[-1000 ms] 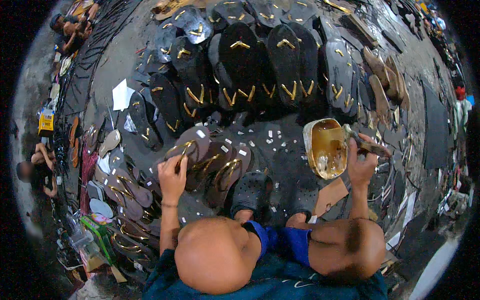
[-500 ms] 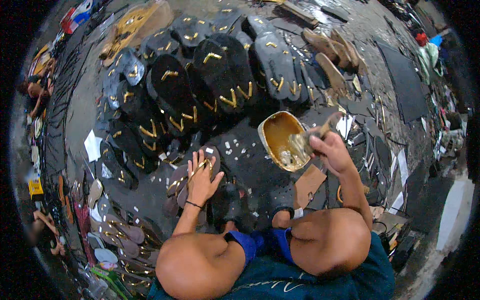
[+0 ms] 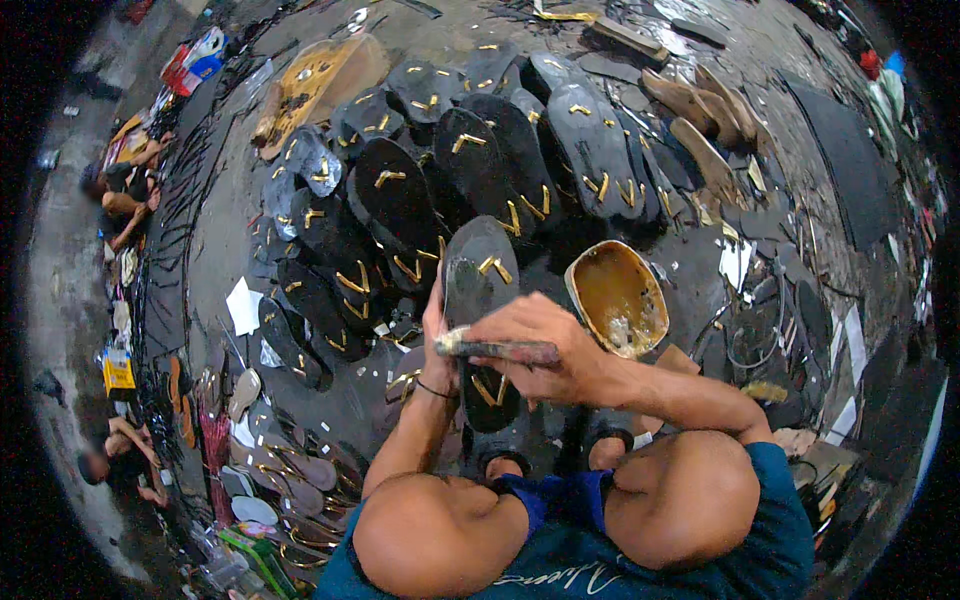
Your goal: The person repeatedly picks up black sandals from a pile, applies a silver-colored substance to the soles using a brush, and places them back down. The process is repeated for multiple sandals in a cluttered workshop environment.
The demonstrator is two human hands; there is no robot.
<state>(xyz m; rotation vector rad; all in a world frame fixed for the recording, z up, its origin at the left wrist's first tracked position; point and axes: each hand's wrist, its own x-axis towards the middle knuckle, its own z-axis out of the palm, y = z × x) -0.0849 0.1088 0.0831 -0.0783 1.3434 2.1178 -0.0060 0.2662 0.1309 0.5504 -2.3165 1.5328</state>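
Note:
My left hand (image 3: 434, 335) grips a dark sandal sole (image 3: 470, 262) along its left edge, holding it up in front of my knees. Gold strap ends fold over the sole's surface at both its upper and lower parts. A brush (image 3: 500, 350) is closed in my right hand (image 3: 535, 335), lying across the middle of the sole, its pale wet tip near my left thumb. Just right of that hand stands an open tub (image 3: 658, 325) of amber, glue-like liquid with crusted walls. Below my left wrist, a brown sandal with gold straps (image 3: 405, 380) lies partly hidden.
Beyond the hands, rows of dark soles with gold strap ends (image 3: 385, 195) lie overlapping. Brown shoe lasts (image 3: 700, 105) are at the far right, beside a black sheet (image 3: 835, 150). Finished-looking sandals (image 3: 290, 470) cluster at lower left. Two other people (image 3: 130, 190) sit along the left.
My left hand has left the brown sandal and now holds up a dark sole. My right hand has moved left from the tub, bringing the brush onto the sole. The view has shifted.

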